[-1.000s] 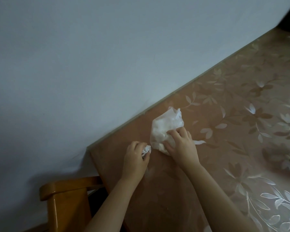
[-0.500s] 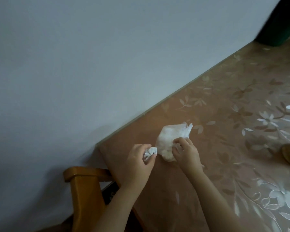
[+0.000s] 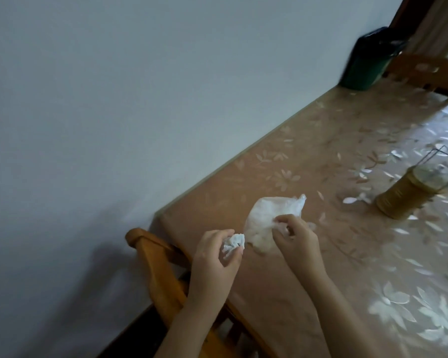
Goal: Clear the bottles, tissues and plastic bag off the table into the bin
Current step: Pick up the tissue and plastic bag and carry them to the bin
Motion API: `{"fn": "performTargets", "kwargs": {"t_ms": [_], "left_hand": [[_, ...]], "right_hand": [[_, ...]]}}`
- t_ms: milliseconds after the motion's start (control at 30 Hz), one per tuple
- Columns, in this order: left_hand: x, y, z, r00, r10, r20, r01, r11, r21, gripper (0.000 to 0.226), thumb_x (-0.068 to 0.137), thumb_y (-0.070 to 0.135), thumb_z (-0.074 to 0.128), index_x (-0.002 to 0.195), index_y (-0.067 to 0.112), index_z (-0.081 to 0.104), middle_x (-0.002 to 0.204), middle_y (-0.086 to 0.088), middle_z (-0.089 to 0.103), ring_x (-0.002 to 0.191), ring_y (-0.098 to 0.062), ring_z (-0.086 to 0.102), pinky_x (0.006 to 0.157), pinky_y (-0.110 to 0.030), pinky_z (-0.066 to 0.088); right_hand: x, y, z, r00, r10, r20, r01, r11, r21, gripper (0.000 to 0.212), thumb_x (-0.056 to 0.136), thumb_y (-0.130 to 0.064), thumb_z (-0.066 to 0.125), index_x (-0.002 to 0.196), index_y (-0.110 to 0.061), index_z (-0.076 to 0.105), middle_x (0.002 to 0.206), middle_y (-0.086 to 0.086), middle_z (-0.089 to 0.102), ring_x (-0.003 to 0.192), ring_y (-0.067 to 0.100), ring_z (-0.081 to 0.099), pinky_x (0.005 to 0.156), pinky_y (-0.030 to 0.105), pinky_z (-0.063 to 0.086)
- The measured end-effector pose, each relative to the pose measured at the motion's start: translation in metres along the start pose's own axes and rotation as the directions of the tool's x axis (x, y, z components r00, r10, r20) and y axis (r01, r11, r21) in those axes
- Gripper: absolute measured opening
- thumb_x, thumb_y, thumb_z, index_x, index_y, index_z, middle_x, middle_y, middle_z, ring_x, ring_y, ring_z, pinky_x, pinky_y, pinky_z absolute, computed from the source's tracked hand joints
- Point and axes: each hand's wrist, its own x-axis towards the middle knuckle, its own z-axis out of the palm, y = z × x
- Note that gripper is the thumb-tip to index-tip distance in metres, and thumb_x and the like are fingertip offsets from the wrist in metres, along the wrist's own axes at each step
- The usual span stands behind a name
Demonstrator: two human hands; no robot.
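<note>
Pickup step: left hand point(image 3: 215, 257) grip clenches a crumpled tissue point(image 3: 233, 244), right hand point(image 3: 296, 236) grip pinches the plastic bag point(image 3: 267, 218) at the worktop point(image 3: 269, 293); next, probably carry both to the bin point(image 3: 367, 63) at 1 o'clock.

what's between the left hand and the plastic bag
A crumpled white tissue, pinched by the left hand, sits right beside the plastic bag that the right hand grips; the head view shows it.

This looks like a home dining room. A flowered table point(image 3: 373, 254) lies under the right hand's point(image 3: 295, 239) grip, a wooden chair point(image 3: 155, 259) left of it.
</note>
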Motion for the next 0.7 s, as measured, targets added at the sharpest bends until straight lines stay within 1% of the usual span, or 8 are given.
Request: {"fn": "performTargets", "kwargs": {"t_ms": [133,233,300,400,533,600,700], "left_hand": [[-0.028,0.021,-0.017,0.997,0.078,0.019,-0.077,0.996,-0.056,0.028,0.080,0.016,0.069,0.106,0.017,0.061,0.101,0.024,0.049,0.102,0.004,0.050,0.077,-0.004,0.043],[-0.050,0.036,-0.027,0.993,0.119,0.020,-0.117,0.989,-0.094,0.028,0.080,0.019,0.069,0.107,0.018,0.060,0.099,0.021,0.051,0.103,0.008,0.049,0.076,-0.004,0.045],[-0.063,0.044,-0.030,0.988,0.154,0.022,-0.150,0.982,-0.112,0.029,0.079,0.021,0.068,0.107,0.016,0.061,0.099,0.016,0.053,0.101,0.013,0.050,0.073,-0.002,0.044],[-0.079,0.056,-0.031,0.977,0.208,0.051,-0.199,0.968,-0.152,0.028,0.079,0.018,0.069,0.106,0.013,0.061,0.099,0.012,0.054,0.099,0.017,0.048,0.072,0.000,0.042],[-0.097,0.073,-0.024,0.960,0.264,0.096,-0.243,0.951,-0.192,0.028,0.079,0.019,0.068,0.106,0.015,0.060,0.101,0.010,0.056,0.098,0.015,0.049,0.075,-0.001,0.042],[-0.105,0.084,-0.018,0.948,0.294,0.122,-0.264,0.940,-0.215,0.028,0.080,0.026,0.066,0.106,0.015,0.060,0.102,0.006,0.058,0.096,0.014,0.049,0.075,-0.001,0.041],[-0.120,0.101,-0.009,0.915,0.367,0.169,-0.324,0.916,-0.238,0.034,0.082,0.038,0.055,0.106,0.014,0.060,0.101,0.006,0.058,0.095,0.014,0.049,0.076,-0.001,0.041]], "right_hand": [[-0.042,-0.017,-0.021,0.998,-0.025,-0.051,0.025,1.000,0.010,0.021,0.080,-0.004,0.063,0.093,-0.020,0.062,0.078,-0.015,0.054,0.074,-0.007,0.050,0.062,0.002,0.035],[-0.074,-0.026,-0.037,0.994,-0.039,-0.099,0.041,0.999,0.018,0.022,0.080,-0.005,0.063,0.094,-0.022,0.061,0.082,-0.017,0.053,0.078,-0.012,0.048,0.062,0.001,0.035],[-0.093,-0.030,-0.047,0.990,-0.041,-0.134,0.040,0.999,-0.011,0.022,0.081,-0.009,0.064,0.095,-0.025,0.060,0.084,-0.019,0.052,0.080,-0.009,0.049,0.063,0.000,0.036],[-0.120,-0.032,-0.063,0.980,-0.038,-0.194,0.028,0.998,-0.053,0.023,0.081,-0.010,0.065,0.094,-0.027,0.058,0.085,-0.021,0.051,0.079,-0.003,0.050,0.064,0.000,0.035],[-0.153,-0.031,-0.087,0.969,-0.017,-0.248,-0.001,0.997,-0.075,0.025,0.081,-0.009,0.065,0.094,-0.028,0.057,0.085,-0.018,0.051,0.080,-0.002,0.049,0.064,-0.001,0.036],[-0.168,-0.029,-0.101,0.960,-0.001,-0.279,-0.024,0.996,-0.086,0.023,0.081,-0.010,0.064,0.095,-0.027,0.058,0.084,-0.021,0.049,0.080,-0.003,0.049,0.064,0.001,0.037],[-0.191,-0.027,-0.122,0.945,0.018,-0.326,-0.048,0.995,-0.083,0.022,0.082,-0.010,0.063,0.096,-0.027,0.058,0.082,-0.021,0.050,0.078,-0.002,0.050,0.065,0.001,0.037]]}}
